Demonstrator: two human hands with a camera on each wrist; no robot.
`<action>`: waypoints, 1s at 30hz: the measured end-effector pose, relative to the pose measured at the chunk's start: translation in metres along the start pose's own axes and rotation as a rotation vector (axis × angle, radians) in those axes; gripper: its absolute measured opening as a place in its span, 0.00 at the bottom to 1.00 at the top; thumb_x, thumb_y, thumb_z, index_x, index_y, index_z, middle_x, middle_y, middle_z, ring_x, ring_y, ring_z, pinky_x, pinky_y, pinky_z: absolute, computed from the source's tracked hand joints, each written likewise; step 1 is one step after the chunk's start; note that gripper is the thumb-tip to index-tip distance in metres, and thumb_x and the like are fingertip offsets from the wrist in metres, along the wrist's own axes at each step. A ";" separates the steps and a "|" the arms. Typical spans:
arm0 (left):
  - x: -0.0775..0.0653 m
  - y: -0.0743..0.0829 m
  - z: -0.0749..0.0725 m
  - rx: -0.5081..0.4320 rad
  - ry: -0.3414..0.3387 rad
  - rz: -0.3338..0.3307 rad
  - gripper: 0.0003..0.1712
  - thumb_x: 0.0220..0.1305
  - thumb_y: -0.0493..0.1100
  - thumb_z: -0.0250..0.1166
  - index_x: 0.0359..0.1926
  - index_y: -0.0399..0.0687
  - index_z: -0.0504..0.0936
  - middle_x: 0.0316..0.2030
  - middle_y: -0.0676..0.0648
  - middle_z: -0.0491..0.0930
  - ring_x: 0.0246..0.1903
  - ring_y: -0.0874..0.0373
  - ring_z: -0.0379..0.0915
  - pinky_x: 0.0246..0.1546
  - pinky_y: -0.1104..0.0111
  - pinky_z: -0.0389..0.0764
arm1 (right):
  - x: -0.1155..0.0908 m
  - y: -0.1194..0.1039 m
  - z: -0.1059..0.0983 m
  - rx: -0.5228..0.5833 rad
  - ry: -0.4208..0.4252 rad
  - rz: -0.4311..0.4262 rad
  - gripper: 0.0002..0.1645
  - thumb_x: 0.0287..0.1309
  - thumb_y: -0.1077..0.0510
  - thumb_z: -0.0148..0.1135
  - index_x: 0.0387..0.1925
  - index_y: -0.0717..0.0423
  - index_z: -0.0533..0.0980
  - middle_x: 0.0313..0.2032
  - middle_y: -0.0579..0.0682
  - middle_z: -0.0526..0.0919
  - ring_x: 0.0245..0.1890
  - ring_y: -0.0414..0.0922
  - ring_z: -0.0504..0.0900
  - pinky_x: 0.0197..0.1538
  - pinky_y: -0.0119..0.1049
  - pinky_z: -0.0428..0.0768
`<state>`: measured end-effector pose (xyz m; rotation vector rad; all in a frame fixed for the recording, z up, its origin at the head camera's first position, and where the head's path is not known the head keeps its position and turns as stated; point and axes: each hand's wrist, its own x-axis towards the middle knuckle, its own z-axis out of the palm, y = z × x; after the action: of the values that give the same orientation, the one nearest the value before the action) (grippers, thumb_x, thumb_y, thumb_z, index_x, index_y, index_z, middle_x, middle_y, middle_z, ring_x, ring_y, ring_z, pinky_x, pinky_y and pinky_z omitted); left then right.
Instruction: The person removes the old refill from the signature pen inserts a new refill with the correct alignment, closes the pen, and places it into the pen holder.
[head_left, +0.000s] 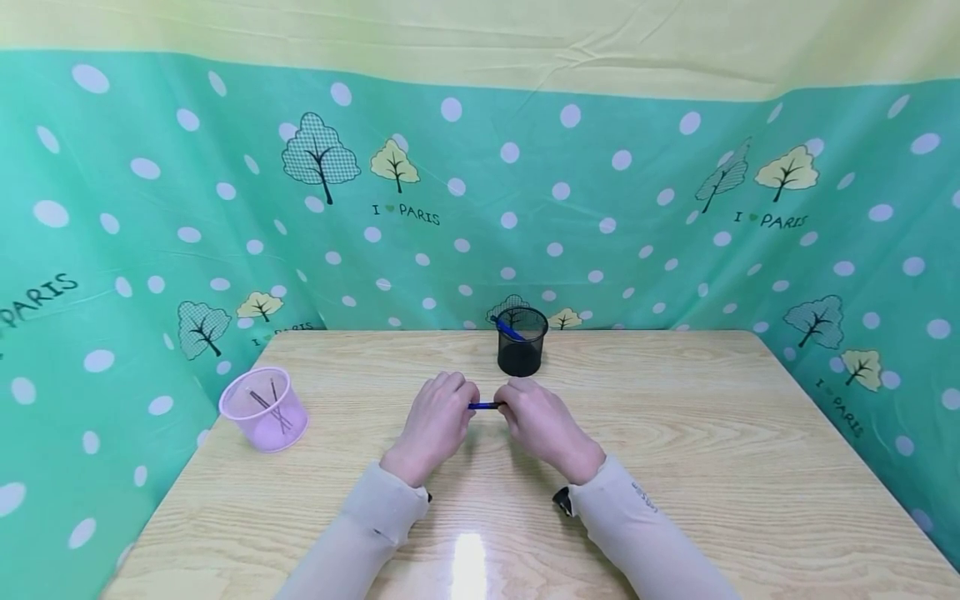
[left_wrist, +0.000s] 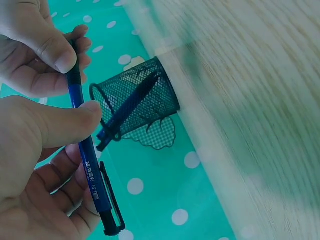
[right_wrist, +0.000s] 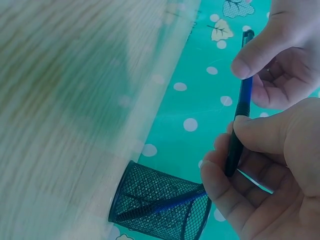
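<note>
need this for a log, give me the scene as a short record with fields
left hand: pinches held pen near its clip
right hand: pinches the held pen's black grip
held pen: blue and black
black cup: upright near far edge of table, another blue pen leaning inside
purple cup: on table's left side, thin dark sticks inside
background: green curtain, white dots, printed trees

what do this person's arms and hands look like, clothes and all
The left hand and right hand are ungloved. The left sleeve and right sleeve are long and pale grey; the right has a small dark marking, unreadable here. A black object shows at the right cuff.
</note>
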<state>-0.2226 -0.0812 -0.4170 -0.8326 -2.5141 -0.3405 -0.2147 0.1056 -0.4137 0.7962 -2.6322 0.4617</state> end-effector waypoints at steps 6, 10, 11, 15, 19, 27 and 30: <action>0.001 0.000 -0.001 0.022 -0.034 -0.001 0.08 0.54 0.38 0.72 0.34 0.49 0.80 0.30 0.54 0.72 0.32 0.57 0.67 0.32 0.69 0.67 | 0.001 0.000 -0.001 -0.008 0.004 0.003 0.04 0.57 0.65 0.64 0.33 0.53 0.81 0.29 0.42 0.76 0.30 0.37 0.74 0.34 0.30 0.77; 0.001 0.000 -0.001 0.026 -0.056 -0.004 0.07 0.56 0.39 0.70 0.36 0.49 0.81 0.30 0.54 0.72 0.32 0.57 0.67 0.32 0.70 0.67 | 0.001 0.000 -0.001 -0.008 0.003 0.004 0.04 0.57 0.65 0.64 0.33 0.53 0.80 0.29 0.41 0.75 0.30 0.37 0.73 0.34 0.30 0.76; 0.001 0.000 -0.002 0.026 -0.061 -0.005 0.06 0.56 0.39 0.70 0.36 0.49 0.82 0.31 0.54 0.72 0.32 0.57 0.67 0.32 0.70 0.67 | 0.001 0.000 -0.001 -0.008 0.004 0.004 0.04 0.57 0.65 0.64 0.33 0.53 0.80 0.29 0.41 0.75 0.30 0.37 0.73 0.34 0.30 0.76; 0.001 0.001 -0.002 0.032 -0.075 -0.012 0.05 0.58 0.39 0.69 0.37 0.48 0.82 0.31 0.54 0.73 0.32 0.58 0.67 0.32 0.70 0.67 | 0.001 0.000 -0.001 -0.005 0.010 0.003 0.04 0.57 0.65 0.64 0.33 0.53 0.80 0.29 0.42 0.75 0.31 0.38 0.74 0.33 0.31 0.77; 0.001 0.001 -0.002 0.033 -0.084 -0.018 0.05 0.60 0.40 0.67 0.38 0.48 0.83 0.31 0.53 0.73 0.32 0.57 0.66 0.32 0.70 0.67 | 0.001 0.000 -0.002 -0.004 0.012 0.002 0.04 0.57 0.65 0.64 0.33 0.54 0.80 0.29 0.42 0.75 0.30 0.38 0.73 0.33 0.31 0.76; 0.001 0.002 -0.003 -0.012 -0.065 -0.034 0.12 0.57 0.42 0.70 0.42 0.47 0.81 0.34 0.52 0.74 0.36 0.55 0.68 0.36 0.66 0.69 | 0.001 0.000 -0.002 0.008 0.021 -0.001 0.05 0.57 0.66 0.64 0.33 0.53 0.80 0.30 0.42 0.76 0.31 0.38 0.75 0.34 0.32 0.78; 0.000 0.002 -0.002 -0.034 -0.041 -0.030 0.17 0.52 0.41 0.73 0.43 0.47 0.79 0.35 0.51 0.73 0.36 0.54 0.68 0.37 0.65 0.69 | 0.001 0.000 -0.002 0.008 0.016 0.000 0.04 0.57 0.65 0.63 0.33 0.54 0.80 0.30 0.43 0.77 0.32 0.38 0.76 0.35 0.32 0.78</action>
<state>-0.2210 -0.0805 -0.4145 -0.8243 -2.5677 -0.3808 -0.2151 0.1058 -0.4113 0.7917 -2.6178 0.4775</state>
